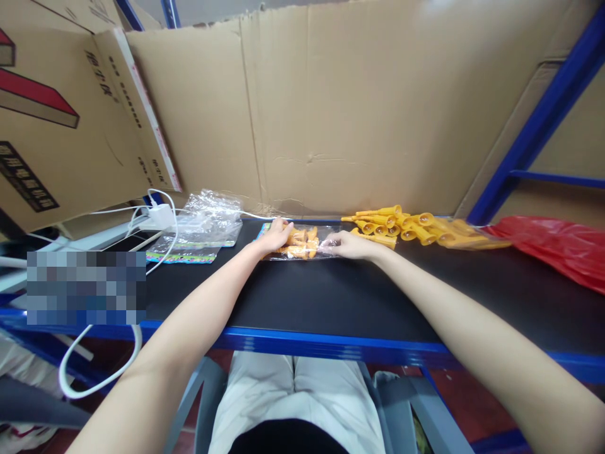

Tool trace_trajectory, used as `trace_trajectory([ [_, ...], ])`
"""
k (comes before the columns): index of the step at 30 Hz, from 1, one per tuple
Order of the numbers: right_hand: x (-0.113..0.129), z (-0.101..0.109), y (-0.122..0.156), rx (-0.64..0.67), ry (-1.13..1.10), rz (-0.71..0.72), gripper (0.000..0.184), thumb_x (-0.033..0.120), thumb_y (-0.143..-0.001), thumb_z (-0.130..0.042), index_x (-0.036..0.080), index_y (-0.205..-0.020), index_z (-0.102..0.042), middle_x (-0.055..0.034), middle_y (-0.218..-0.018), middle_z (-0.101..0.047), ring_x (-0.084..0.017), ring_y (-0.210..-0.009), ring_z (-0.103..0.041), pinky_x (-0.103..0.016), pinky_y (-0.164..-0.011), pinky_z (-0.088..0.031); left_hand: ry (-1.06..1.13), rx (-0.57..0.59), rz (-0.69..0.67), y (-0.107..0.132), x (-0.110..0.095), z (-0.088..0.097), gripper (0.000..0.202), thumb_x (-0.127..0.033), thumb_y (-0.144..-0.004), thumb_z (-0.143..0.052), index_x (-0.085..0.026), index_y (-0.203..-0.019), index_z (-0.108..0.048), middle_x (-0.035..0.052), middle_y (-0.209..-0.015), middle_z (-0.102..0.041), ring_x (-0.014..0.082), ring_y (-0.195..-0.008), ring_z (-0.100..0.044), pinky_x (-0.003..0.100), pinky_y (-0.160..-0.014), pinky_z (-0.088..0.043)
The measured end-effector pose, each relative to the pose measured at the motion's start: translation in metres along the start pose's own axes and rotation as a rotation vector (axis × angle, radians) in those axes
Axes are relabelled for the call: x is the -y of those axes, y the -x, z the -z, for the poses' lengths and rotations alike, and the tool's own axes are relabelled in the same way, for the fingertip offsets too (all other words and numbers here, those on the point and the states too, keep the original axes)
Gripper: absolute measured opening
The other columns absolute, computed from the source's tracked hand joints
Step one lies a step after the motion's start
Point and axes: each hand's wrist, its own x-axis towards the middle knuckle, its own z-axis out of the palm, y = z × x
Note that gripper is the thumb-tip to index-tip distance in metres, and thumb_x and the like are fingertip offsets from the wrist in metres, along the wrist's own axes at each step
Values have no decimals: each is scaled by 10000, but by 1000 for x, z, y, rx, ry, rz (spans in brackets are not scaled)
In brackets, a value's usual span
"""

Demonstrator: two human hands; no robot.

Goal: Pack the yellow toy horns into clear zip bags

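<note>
A clear plastic bag with several small yellow-orange horn-shaped pieces inside lies flat on the black table top. My left hand is on the bag's left end, fingers curled over the edge with the coloured strip. At the other end, my right hand has its fingers closed on the clear plastic; the fingertips are partly blurred against it. Just beyond and right of that hand lies a pile of loose yellow plastic horns, their flared mouths facing various ways.
Clear bags with coloured strips lie at left, beside a white charger and cables. A red plastic bag lies far right. Cardboard walls the back; a blue frame post slants at right. A blue rail edges the table.
</note>
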Motion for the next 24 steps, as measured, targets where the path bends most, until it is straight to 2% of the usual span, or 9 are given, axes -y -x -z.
trace_trajectory([
  [4,-2,-1,-1,33,-39,27,286,356,-736,-509,154,-872,-658,-28,-890,-657,-170,-815,-579,-252,-718,-427,-143,26,-56,3,-2,1,431,-462,-876,-215,-168,-1129,-404,132,-1427,-198,266,-1320,-132,513,-1019,-143],
  [6,-4,-4,-3,38,-76,52,282,328,-744,-509,154,-907,-659,-32,-934,-657,-171,-851,-581,-258,-754,-431,-184,44,-82,5,-5,3,458,-468,-880,-195,-173,-1172,-388,123,-1451,-122,256,-1335,-56,559,-1014,-64],
  [10,-8,-7,-8,8,-89,71,309,285,-771,-489,146,-1001,-641,-44,-980,-651,-166,-871,-584,-276,-801,-430,-219,105,-124,7,-9,5,517,-484,-883,-150,-199,-1269,-342,85,-1460,-104,247,-1338,-11,584,-1002,6],
  [12,-11,-5,-8,-66,-27,41,313,273,-776,-485,160,-1028,-632,-42,-971,-655,-165,-845,-592,-283,-787,-437,-244,153,-125,6,-7,6,538,-494,-882,-128,-222,-1303,-322,59,-1461,-112,257,-1336,10,599,-991,36],
  [16,-21,8,-5,-310,332,-66,257,235,-767,-466,175,-912,-670,-77,-917,-663,-212,-831,-598,-325,-762,-432,-291,174,-77,2,3,9,568,-508,-877,-99,-238,-1330,-310,39,-1454,-147,262,-1335,15,596,-992,49],
  [19,-30,18,-1,-400,564,-219,258,236,-772,-437,159,-843,-672,-126,-860,-660,-255,-802,-597,-374,-716,-428,-311,161,-45,0,10,12,581,-518,-873,-90,-242,-1337,-304,36,-1449,-172,256,-1336,-9,580,-1003,29],
  [21,-36,21,1,-365,630,-328,240,244,-764,-451,155,-824,-666,-145,-865,-652,-265,-806,-591,-386,-699,-427,-324,161,-36,-2,13,13,590,-526,-869,-85,-244,-1339,-302,33,-1448,-175,257,-1336,-30,569,-1010,10],
  [24,-43,19,2,-213,654,-424,224,265,-748,-485,169,-875,-644,-141,-961,-630,-270,-862,-579,-396,-720,-427,-344,170,-32,-4,16,12,603,-535,-863,-79,-242,-1344,-296,29,-1446,-183,251,-1335,-56,543,-1023,-32],
])
